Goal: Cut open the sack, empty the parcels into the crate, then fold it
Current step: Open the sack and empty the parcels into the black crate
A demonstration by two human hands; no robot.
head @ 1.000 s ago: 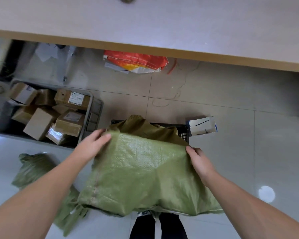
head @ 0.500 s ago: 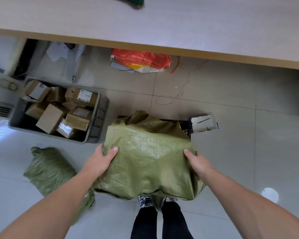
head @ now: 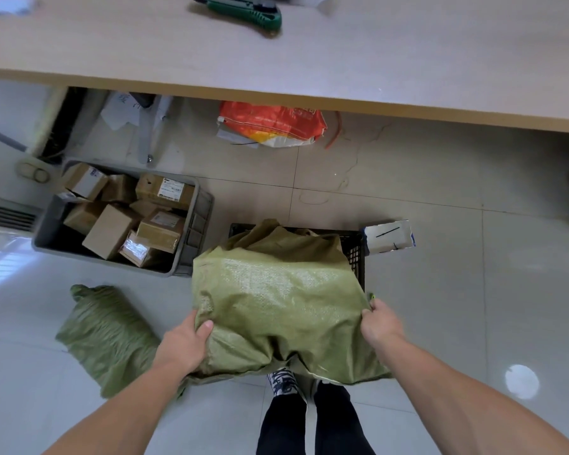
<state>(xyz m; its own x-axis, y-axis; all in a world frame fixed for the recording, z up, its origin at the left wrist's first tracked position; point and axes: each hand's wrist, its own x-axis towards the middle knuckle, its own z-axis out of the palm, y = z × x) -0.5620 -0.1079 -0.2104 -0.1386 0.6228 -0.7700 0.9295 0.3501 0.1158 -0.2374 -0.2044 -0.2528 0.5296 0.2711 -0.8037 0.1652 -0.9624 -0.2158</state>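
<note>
A green woven sack (head: 276, 297) lies draped over a black crate (head: 355, 254) on the floor in front of me, hiding most of the crate and whatever is inside. My left hand (head: 186, 343) grips the sack's near left edge, thumb on top. My right hand (head: 380, 321) pinches the near right corner. The sack's far end bunches up over the crate's back rim. A green-handled utility knife (head: 243, 11) lies on the table above.
A grey crate (head: 194, 231) full of cardboard parcels stands to the left. A second stuffed green sack (head: 105, 336) lies on the floor at lower left. An orange bag (head: 270, 123) sits under the wooden table (head: 375, 60). A white carton (head: 388, 236) stands beside the black crate. My feet are just below the sack.
Both hands slid from the sack's far edge back along its sides to the near end. The sack has settled lower over the black crate.
</note>
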